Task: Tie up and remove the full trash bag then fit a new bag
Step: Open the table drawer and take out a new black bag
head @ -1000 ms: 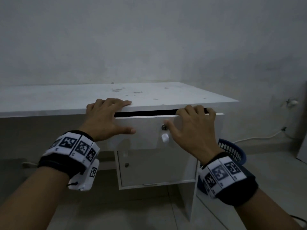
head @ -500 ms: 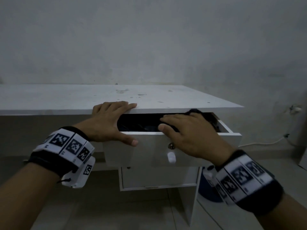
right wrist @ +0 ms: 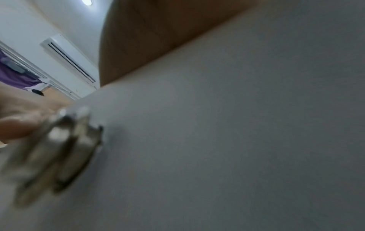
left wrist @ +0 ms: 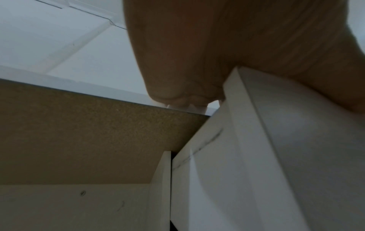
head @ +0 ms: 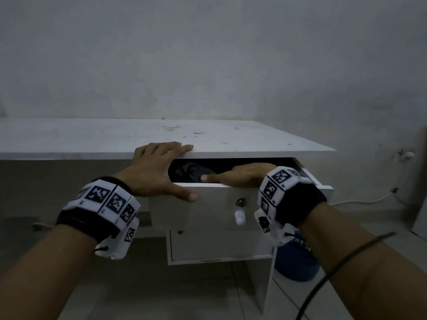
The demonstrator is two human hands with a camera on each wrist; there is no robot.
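Up close, our left hand lay spread, its four fingers flat on the front edge of the tabletop and the thumb resting straight against the drawer front; it held nothing. Our right hand reached over the drawer's front lip into the opening, thumb stretched along the rim. Its fingers were hidden inside, so we could not tell whether they had hold of anything. Dark, crumpled material lay in the drawer just beside that thumb; we could not tell whether it was the new bag.

Moving outward, the drawer was smooth white board, pulled partly out, with one round metal lock and one white knob below it. One cabinet door sat beneath. The tabletop was flat, white, and flecked with small dark marks. Both wrists wore black bands carrying white blocks printed with square black codes. One blue bin, round, stood on the tiled floor behind the cabinet's right side.

Only the left wrist view showed the tabletop's raw, speckled brown underside and the palm pressing the drawer's corner. Only the right wrist view showed the lock huge and blurred, plus one wall air conditioner and purple cloth.
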